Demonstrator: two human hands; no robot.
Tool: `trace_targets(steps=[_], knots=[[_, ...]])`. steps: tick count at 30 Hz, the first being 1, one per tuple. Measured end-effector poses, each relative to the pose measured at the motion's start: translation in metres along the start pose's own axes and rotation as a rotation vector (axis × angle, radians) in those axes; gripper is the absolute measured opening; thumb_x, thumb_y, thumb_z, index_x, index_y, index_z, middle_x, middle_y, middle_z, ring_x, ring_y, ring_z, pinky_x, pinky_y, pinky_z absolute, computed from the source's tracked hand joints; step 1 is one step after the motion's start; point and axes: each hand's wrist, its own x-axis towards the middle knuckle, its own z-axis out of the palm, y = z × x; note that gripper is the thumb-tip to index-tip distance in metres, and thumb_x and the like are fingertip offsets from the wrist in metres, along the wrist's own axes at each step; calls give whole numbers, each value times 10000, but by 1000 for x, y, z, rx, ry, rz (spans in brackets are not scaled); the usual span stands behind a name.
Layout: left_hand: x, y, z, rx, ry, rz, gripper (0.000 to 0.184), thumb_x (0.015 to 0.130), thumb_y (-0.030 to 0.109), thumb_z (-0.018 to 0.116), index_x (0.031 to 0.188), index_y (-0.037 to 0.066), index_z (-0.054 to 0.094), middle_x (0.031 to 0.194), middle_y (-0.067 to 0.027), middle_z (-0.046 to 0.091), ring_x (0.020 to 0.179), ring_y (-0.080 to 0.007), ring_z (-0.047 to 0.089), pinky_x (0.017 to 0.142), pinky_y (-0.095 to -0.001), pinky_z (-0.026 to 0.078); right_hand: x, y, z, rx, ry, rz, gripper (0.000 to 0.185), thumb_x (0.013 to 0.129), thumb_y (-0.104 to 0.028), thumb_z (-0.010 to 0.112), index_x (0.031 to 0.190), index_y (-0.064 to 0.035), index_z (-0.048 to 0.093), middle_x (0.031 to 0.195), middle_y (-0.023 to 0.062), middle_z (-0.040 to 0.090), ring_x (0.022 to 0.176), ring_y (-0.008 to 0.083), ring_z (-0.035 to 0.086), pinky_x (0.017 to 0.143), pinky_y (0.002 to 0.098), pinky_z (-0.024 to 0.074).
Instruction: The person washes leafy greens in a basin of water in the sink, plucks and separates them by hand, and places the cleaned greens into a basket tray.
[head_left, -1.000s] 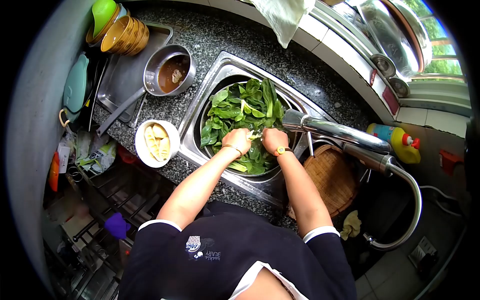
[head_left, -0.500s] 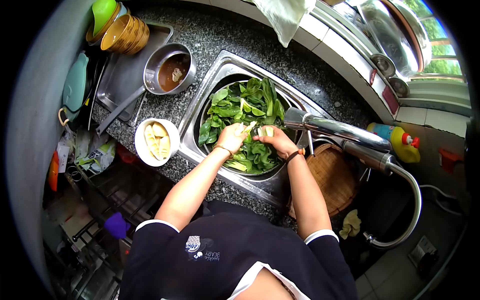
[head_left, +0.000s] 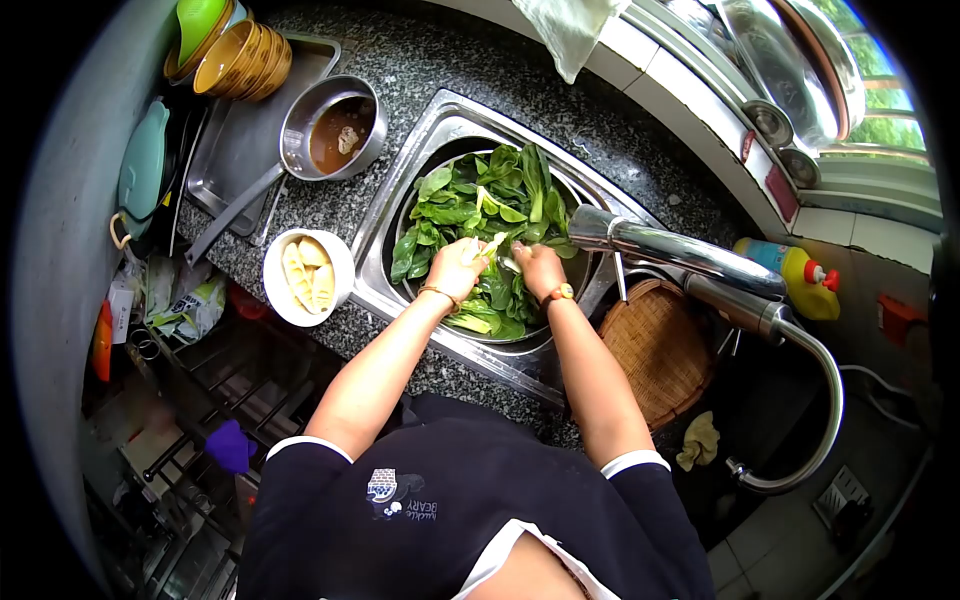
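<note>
In the sink (head_left: 388, 292), greens (head_left: 456, 211) surround both hands.

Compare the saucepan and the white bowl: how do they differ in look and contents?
The saucepan is grey metal with a long handle; the white bowl shows no handle. The saucepan holds brown liquid; the white bowl holds pale yellow pieces. Both are round and open-topped.
</note>
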Motion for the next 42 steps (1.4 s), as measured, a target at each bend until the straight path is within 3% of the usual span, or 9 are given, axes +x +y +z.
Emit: trace_targets(steps=[9, 14, 20, 23, 27, 31, 34, 37, 42], knots=[[2, 1, 7, -264, -22, -29, 143, 787, 68, 568, 914, 4, 553, 776, -30, 580, 627, -85, 530, 522, -215, 429, 9, 1, -12, -336, -390, -263, 394, 710, -113, 626, 1051, 20, 478, 948, 213, 582, 903, 304, 568, 797, 361, 432], [-14, 32, 11, -799, -194, 191, 208, 859, 56, 365, 1052, 8, 428, 922, -132, 574, 902, -185, 530, 873, -296, 366, -31, -18, -59, 641, -252, -139, 389, 770, -11, 563, 1144, 21, 461, 970, 106, 576, 828, 176, 586, 782, 268, 449], [-17, 42, 5, -765, -139, 248, 179, 873, 65, 397, 1045, 27, 431, 941, -70, 542, 944, -136, 484, 890, -259, 326, -48, -24, -61, 1012, -39, -256, 441, 741, 46, 566, 1170, 47, 464, 958, 46, 597, 840, 102, 554, 798, 230, 414], [-9, 25, 7, -734, -67, 260, 191, 870, 64, 412, 1055, 21, 435, 961, -56, 525, 945, -130, 475, 894, -254, 319, -22, -2, -12, 720, 369, -314, 168, 728, 64, 533, 866, -24, 571, 857, 27, 588, 793, 143, 533, 768, 252, 399], [-10, 10, 7, -738, 47, 193, 186, 873, 60, 436, 1053, 11, 441, 972, -40, 512, 939, -114, 470, 871, -241, 338, -21, 12, 17, -96, 201, -860, 307, 598, 122, 476, 822, -82, 522, 765, 144, 502, 800, 343, 473, 720, 406, 374], [-17, 10, -3, -766, 81, 176, 208, 833, 56, 500, 1034, 10, 476, 940, -8, 504, 865, -83, 460, 814, -220, 356, -5, 15, 30, -207, 339, -542, 226, 676, 88, 487, 853, -46, 534, 794, 150, 559, 767, 322, 542, 667, 381, 415], [-21, 13, -12, -784, 117, 159, 209, 829, 52, 502, 1030, -1, 478, 973, -23, 519, 900, -98, 476, 835, -230, 360, -18, -1, 9, 632, 70, -259, 132, 844, -36, 504, 964, -23, 559, 910, 46, 600, 861, 146, 556, 816, 253, 416], [-26, 17, -19, -810, 117, 195, 198, 834, 49, 498, 1026, 2, 478, 978, -34, 532, 903, -109, 495, 840, -241, 371, -35, -9, -23, 1638, 59, 54, 212, 850, -70, 506, 1059, -35, 517, 972, 74, 578, 936, 196, 540, 892, 340, 408], [-28, 24, -20, -878, 118, 120, 209, 828, 42, 507, 1032, 3, 481, 953, -38, 548, 890, -112, 512, 818, -249, 396, -58, -5, -44, 1748, -53, 78, 186, 864, -90, 464, 1035, -36, 514, 1042, 105, 547, 998, 251, 509, 926, 404, 381]])
